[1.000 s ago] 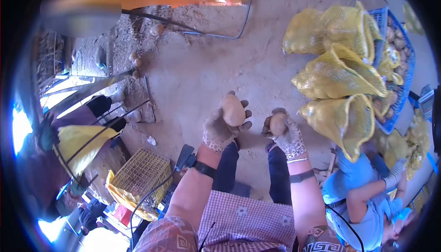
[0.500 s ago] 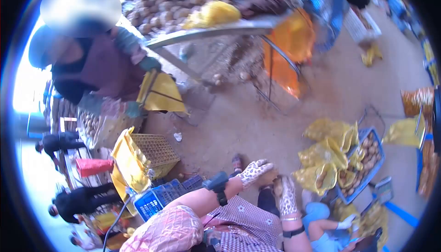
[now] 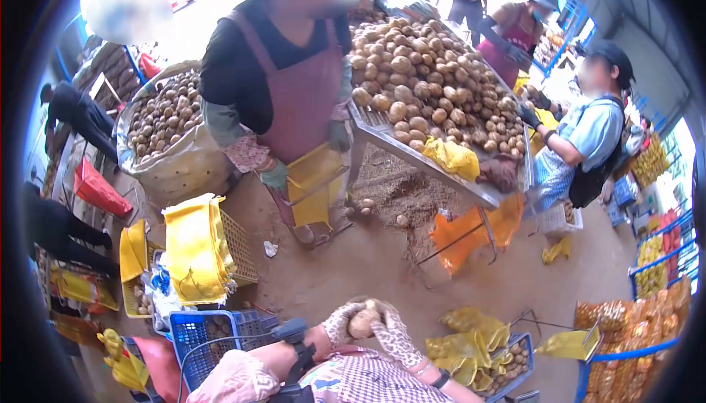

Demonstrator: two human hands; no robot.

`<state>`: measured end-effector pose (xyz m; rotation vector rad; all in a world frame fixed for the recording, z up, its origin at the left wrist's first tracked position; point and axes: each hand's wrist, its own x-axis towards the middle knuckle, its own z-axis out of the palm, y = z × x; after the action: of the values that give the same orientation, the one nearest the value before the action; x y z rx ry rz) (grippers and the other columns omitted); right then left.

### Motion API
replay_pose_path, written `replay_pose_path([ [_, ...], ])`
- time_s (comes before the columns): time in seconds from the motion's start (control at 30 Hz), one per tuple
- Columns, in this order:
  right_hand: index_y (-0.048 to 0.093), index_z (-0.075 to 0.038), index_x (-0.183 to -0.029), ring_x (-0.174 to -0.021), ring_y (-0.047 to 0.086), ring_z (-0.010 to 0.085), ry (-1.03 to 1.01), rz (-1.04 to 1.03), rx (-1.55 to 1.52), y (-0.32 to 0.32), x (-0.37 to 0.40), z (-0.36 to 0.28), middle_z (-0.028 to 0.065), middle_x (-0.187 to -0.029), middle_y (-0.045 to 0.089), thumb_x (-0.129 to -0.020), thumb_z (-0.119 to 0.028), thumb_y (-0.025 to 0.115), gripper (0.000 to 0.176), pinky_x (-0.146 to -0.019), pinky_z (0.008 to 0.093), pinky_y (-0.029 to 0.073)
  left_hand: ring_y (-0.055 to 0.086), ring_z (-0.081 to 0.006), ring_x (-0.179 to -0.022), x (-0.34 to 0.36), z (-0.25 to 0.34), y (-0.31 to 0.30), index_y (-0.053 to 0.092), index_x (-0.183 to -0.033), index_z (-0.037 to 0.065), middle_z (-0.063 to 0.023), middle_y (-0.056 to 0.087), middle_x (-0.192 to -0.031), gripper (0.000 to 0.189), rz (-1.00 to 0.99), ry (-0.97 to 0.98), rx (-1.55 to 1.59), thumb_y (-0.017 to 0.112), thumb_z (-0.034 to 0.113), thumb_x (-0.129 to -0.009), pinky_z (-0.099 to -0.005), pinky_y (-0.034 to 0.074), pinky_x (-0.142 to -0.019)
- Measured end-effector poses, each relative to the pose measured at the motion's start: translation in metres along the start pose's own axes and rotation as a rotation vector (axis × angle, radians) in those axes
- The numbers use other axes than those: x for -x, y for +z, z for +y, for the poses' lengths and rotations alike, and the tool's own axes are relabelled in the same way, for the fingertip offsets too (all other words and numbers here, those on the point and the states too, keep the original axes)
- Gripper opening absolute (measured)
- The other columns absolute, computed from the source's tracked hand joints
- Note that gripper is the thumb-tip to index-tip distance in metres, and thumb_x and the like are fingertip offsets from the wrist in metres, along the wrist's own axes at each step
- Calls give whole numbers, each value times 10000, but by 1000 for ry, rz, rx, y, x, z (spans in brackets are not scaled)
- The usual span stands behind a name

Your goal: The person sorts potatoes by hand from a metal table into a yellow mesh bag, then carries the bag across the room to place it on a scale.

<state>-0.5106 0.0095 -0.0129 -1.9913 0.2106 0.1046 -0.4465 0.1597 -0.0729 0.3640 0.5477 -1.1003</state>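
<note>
A brown potato [image 3: 362, 323] is held at the bottom centre, in front of the checked apron. My left hand [image 3: 340, 323], in a spotted glove, is closed round its left side. My right hand [image 3: 388, 333], gloved alike, is closed against its right side. To the right of my hands lie yellow mesh bags [image 3: 467, 344] beside a blue crate [image 3: 518, 366] of potatoes. On the left stands another blue crate [image 3: 209, 340].
Ahead, a metal sorting table [image 3: 419, 159] bears a heap of potatoes. A person in a dark red apron [image 3: 298, 101] stands at its left, holding a yellow bag frame. Other people stand beyond and at the right. Yellow sacks [image 3: 193, 248] hang over a crate.
The view has tilted up, bringing the potato heap and more people into sight. My hands, a little apart before, have come together round the potato.
</note>
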Motion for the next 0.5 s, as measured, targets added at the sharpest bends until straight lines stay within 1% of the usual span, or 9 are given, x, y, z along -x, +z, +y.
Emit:
replay_pose_path([
  [0.03, 492, -16, -1311, -1216, 501, 277, 1, -5, 20, 2, -14, -14, 190, -1268, 544, -928, -225, 579, 444, -1039, 376, 396, 638, -301, -996, 16, 13, -2, 531, -1206, 10, -172, 628, -1135, 367, 5, -20, 62, 532, 256, -932, -460, 524, -908],
  [0.07, 514, -17, -1290, -1221, 494, 311, -90, -172, 79, 5, -31, -27, 207, -1274, 536, -918, -246, 585, 443, -1044, 392, 389, 633, -309, -1003, 21, 21, -8, 530, -1213, 15, -180, 619, -1150, 391, -65, 59, 86, 541, 279, -924, -458, 520, -915],
  [0.1, 537, -18, -1269, -1225, 487, 346, -186, -325, 136, 8, -47, -39, 224, -1281, 529, -907, -268, 590, 443, -1050, 407, 382, 630, -313, -1009, 30, 27, -11, 531, -1213, 19, -185, 613, -1158, 395, -88, 55, 130, 543, 284, -920, -459, 517, -919],
  [0.17, 569, -42, -1243, -1215, 493, 352, -194, -440, 215, 18, -73, -55, 204, -1280, 536, -888, -332, 599, 460, -1054, 410, 375, 622, -322, -1018, 49, 39, -6, 537, -1211, 23, -198, 615, -1148, 396, -97, 116, 238, 527, 293, -921, -467, 504, -936],
  [0.27, 561, -52, -1256, -1237, 477, 348, -273, -647, 294, 42, -102, -62, 197, -1287, 529, -866, -386, 612, 516, -1065, 410, 364, 631, -298, -1001, 47, 53, -32, 584, -1159, 28, -178, 642, -1099, 334, -88, 242, 219, 472, 258, -944, -456, 515, -915],
  [0.37, 522, -61, -1302, -1287, 424, 356, -386, -733, 321, 41, -123, -74, 206, -1342, 476, -860, -422, 612, 577, -1085, 418, 342, 648, -279, -945, 55, 70, -29, 588, -1150, 37, -153, 652, -1087, 323, -50, 246, 254, 473, 265, -953, -439, 544, -851],
  [0.4, 507, -59, -1316, -1274, 447, 335, -435, -725, 326, 37, -130, -76, 194, -1346, 475, -859, -391, 642, 580, -1083, 405, 348, 650, -277, -938, 56, 73, -26, 584, -1155, 39, -149, 654, -1084, 327, -43, 263, 267, 472, 274, -957, -435, 547, -841],
  [0.47, 501, -54, -1319, -1257, 471, 282, -348, -736, 120, 27, -143, -79, 169, -1326, 492, -860, -308, 677, 553, -1058, 379, 381, 652, -290, -930, 51, 81, -20, 575, -1172, 49, -149, 655, -1086, 345, -69, 289, 298, 490, 302, -954, -447, 554, -811],
  [0.5, 509, -48, -1313, -1226, 506, 302, -270, -736, 22, 22, -153, -69, 183, -1304, 518, -839, -283, 697, 561, -1040, 362, 401, 653, -297, -928, 45, 85, -19, 570, -1186, 53, -152, 652, -1097, 359, -115, 314, 330, 507, 313, -946, -452, 557, -798],
])
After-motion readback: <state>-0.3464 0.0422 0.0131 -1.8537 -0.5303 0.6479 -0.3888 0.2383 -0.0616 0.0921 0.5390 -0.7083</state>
